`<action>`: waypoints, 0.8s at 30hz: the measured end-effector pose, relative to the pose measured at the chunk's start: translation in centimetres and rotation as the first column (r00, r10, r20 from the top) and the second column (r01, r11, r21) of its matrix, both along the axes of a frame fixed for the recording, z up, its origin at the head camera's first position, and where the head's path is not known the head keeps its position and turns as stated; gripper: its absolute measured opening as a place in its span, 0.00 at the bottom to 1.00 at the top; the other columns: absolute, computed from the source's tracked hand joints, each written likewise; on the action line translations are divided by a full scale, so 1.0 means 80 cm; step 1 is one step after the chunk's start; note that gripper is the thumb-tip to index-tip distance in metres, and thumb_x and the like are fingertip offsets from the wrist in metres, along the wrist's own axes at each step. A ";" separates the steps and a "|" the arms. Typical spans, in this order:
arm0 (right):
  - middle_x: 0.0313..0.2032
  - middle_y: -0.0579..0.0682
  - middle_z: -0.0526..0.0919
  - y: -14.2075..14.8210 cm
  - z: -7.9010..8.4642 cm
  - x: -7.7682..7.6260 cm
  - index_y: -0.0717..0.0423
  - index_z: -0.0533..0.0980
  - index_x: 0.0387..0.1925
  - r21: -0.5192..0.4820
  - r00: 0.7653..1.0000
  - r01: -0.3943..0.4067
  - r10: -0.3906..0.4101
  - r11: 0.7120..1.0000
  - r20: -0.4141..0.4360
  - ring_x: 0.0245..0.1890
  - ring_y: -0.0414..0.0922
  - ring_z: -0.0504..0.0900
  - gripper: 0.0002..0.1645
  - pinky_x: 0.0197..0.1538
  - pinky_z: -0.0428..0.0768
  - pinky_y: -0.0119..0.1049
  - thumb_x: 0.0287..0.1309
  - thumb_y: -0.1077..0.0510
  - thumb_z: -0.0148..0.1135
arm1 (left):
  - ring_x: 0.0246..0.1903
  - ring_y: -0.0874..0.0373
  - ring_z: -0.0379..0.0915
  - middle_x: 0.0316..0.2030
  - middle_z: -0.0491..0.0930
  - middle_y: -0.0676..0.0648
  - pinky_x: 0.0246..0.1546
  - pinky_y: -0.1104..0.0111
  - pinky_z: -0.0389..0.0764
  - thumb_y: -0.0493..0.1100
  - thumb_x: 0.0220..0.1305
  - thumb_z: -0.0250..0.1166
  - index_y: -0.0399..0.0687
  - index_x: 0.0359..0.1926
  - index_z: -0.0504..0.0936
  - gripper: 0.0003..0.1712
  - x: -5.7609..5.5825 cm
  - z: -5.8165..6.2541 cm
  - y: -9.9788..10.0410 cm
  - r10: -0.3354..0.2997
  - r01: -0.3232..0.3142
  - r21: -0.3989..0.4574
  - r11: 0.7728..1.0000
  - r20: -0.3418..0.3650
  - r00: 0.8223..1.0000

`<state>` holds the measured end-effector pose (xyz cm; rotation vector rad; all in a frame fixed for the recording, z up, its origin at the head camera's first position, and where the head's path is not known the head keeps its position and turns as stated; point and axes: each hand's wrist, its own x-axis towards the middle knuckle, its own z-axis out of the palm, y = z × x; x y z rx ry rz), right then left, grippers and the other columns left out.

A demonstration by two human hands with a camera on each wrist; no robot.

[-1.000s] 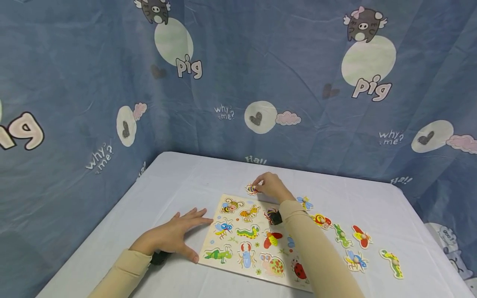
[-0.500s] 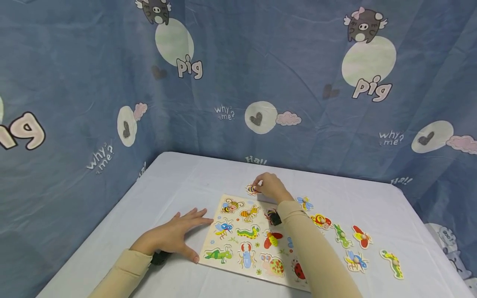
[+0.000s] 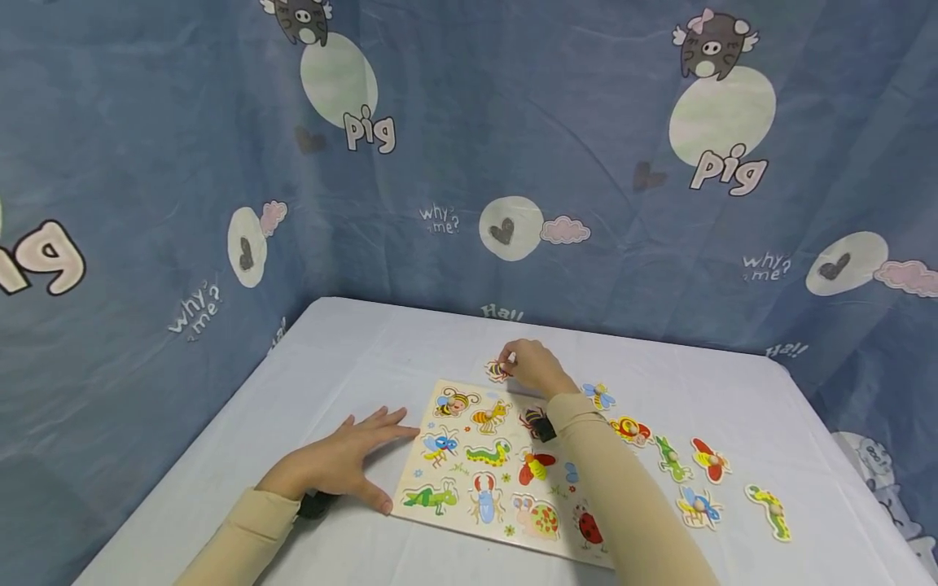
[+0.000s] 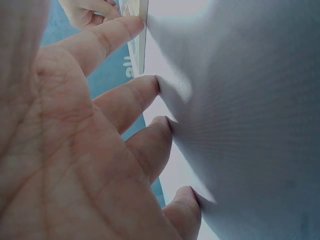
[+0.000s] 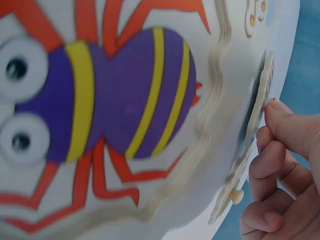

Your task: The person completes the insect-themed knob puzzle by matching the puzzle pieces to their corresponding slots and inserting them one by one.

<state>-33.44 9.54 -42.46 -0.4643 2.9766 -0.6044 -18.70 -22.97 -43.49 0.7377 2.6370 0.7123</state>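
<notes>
A wooden bug puzzle board (image 3: 399,498) lies on the white table, with a printed insect picture in each place. My left hand (image 3: 333,460) is spread flat beside its left edge, the thumb at the near corner and the index finger at the side. In the left wrist view, the other fingertips (image 4: 159,125) rest on the cloth. Beyond the far edge, my right hand (image 3: 538,368) pinches a striped spider puzzle piece (image 3: 497,371) between thumb and index finger. The right wrist view shows the board's large purple-and-yellow spider picture (image 5: 125,95) close up, the pinched piece (image 5: 260,100) edge-on.
Loose knobbed pieces lie right of the board: a blue-winged insect (image 3: 599,396), a snail (image 3: 632,431), a grasshopper (image 3: 670,460), a red-winged bug (image 3: 709,461), a mosquito (image 3: 699,507) and a caterpillar (image 3: 769,511). A blue patterned curtain (image 3: 410,163) stands behind the table.
The spider piece and my right fingertips have shifted very slightly to the right. The head view has tilted a little; my left hand keeps its place.
</notes>
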 end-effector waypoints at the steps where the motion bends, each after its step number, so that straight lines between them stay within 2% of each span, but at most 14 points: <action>1: 0.34 0.47 0.85 0.001 0.000 -0.001 0.47 0.84 0.38 0.006 1.000 -0.004 0.004 1.000 -0.001 0.30 0.43 0.77 0.04 0.37 0.77 0.38 0.68 0.55 0.63 | 0.79 0.37 0.37 0.79 0.50 0.44 0.69 0.27 0.36 0.68 0.34 0.80 0.65 0.73 0.67 0.61 0.000 0.000 0.000 0.003 -0.003 0.001 1.000 0.002 1.000; 7: 0.37 0.47 0.86 0.011 0.001 -0.001 0.48 0.83 0.38 0.008 1.000 -0.006 0.006 1.000 -0.004 0.32 0.43 0.78 0.04 0.40 0.78 0.39 0.68 0.56 0.62 | 0.79 0.36 0.37 0.79 0.50 0.43 0.69 0.27 0.35 0.67 0.34 0.81 0.64 0.73 0.67 0.61 0.001 0.002 0.000 0.003 -0.003 0.010 1.000 0.006 1.000; 14: 0.35 0.47 0.86 0.022 0.005 0.005 0.49 0.83 0.37 -0.009 1.000 -0.011 0.011 1.000 -0.018 0.33 0.42 0.80 0.05 0.40 0.80 0.40 0.68 0.55 0.63 | 0.79 0.38 0.37 0.80 0.50 0.45 0.70 0.27 0.36 0.67 0.34 0.81 0.66 0.73 0.67 0.61 -0.002 -0.002 0.000 0.007 -0.007 0.000 1.000 0.004 1.000; 20: 0.31 0.46 0.85 0.024 0.011 0.008 0.51 0.83 0.39 -0.004 1.000 0.003 -0.003 1.000 -0.003 0.30 0.42 0.78 0.06 0.40 0.79 0.40 0.69 0.55 0.62 | 0.79 0.38 0.38 0.79 0.51 0.44 0.69 0.27 0.37 0.67 0.34 0.81 0.64 0.73 0.67 0.61 -0.001 -0.003 -0.002 -0.001 0.001 0.006 1.000 -0.001 1.000; 24: 0.33 0.46 0.86 0.026 0.017 0.011 0.51 0.83 0.40 0.011 1.000 -0.004 0.004 1.000 -0.024 0.31 0.42 0.79 0.07 0.42 0.80 0.40 0.69 0.54 0.62 | 0.79 0.37 0.38 0.79 0.50 0.44 0.69 0.26 0.37 0.67 0.34 0.81 0.63 0.73 0.67 0.61 -0.001 -0.002 -0.003 -0.001 0.001 0.010 1.000 -0.002 1.000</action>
